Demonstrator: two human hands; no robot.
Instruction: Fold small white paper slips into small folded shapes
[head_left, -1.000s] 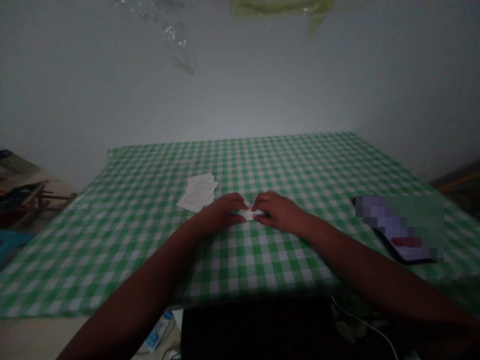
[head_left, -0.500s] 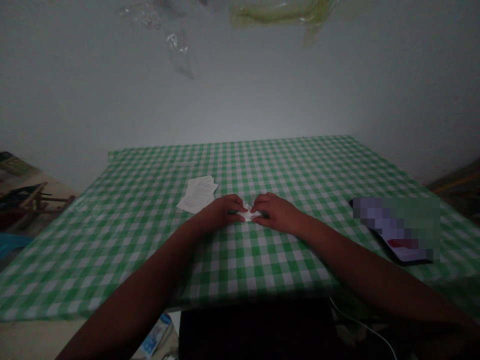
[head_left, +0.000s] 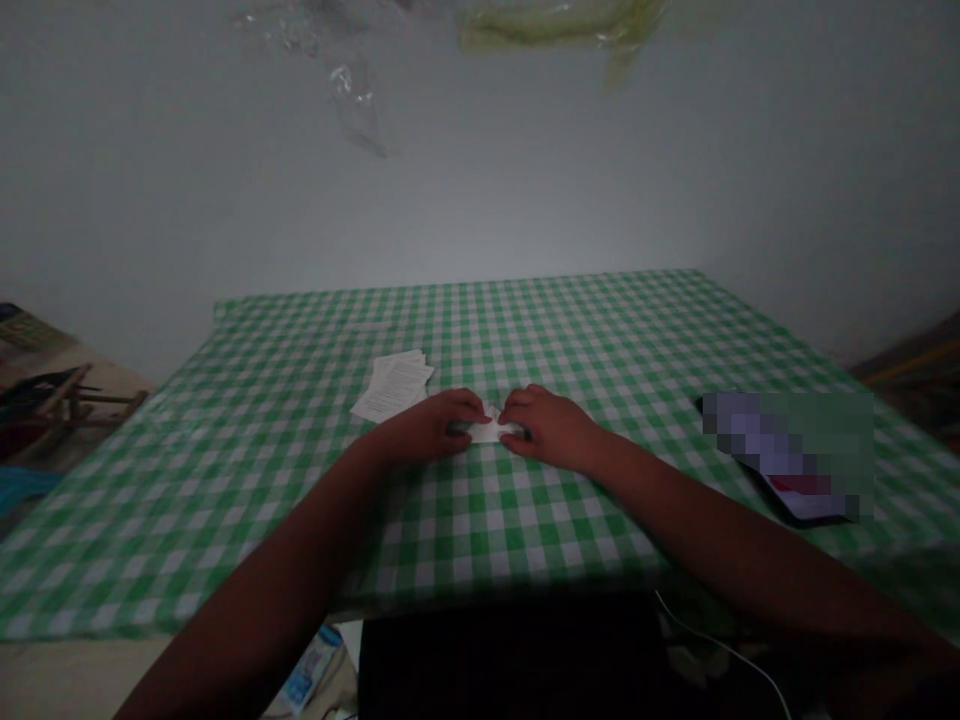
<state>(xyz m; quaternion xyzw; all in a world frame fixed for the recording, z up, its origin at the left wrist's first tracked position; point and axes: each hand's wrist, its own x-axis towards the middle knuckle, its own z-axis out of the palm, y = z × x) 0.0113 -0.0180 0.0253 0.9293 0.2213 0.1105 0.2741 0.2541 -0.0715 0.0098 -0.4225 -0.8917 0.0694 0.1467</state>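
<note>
A small folded piece of white paper (head_left: 486, 432) lies on the checked cloth between my hands. My left hand (head_left: 439, 422) grips its left side, with the thumb low and the fingers curled over the top. On the right side, my right hand (head_left: 545, 425) holds the paper in the same way, its index finger pressing near the middle. The fingers cover much of the paper, so its exact folded shape is hidden. Just beyond my left hand rests a loose stack of printed paper sheets (head_left: 394, 388).
A green-and-white checked tablecloth (head_left: 525, 320) covers the table, which meets a pale wall (head_left: 480, 200). To the right lies a phone or tablet (head_left: 817, 505), partly blurred out. A white cable (head_left: 724, 648) hangs below the front edge. Wooden furniture (head_left: 71, 390) stands at far left.
My left thumb has slid left along the paper's near edge, and more of the white paper shows between my hands. Both hands stay on it.
</note>
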